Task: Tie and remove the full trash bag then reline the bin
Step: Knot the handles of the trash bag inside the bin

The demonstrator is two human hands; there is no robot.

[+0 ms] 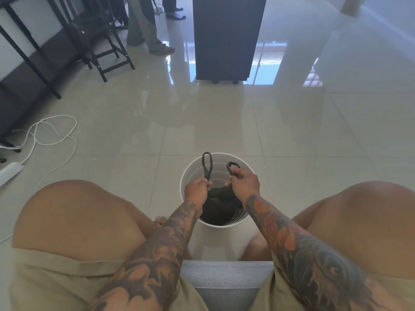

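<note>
A white round bin (193, 169) stands on the tiled floor between my knees. Inside it sits a black trash bag (221, 207), gathered toward the near side. My left hand (196, 190) grips one bag handle (207, 163), whose loop sticks up over the bin. Gripped by my right hand (244, 184) is the other handle (231, 166), a shorter loop curling above the fingers. Both hands hover over the bin's opening, a short gap apart.
I sit on a grey cushion (226, 281). A dark cabinet on feet (226, 37) stands ahead. At the left are black stools (107, 52), a white cable (51, 135) and a power strip (10, 173). People's legs (143, 25) stand at the back.
</note>
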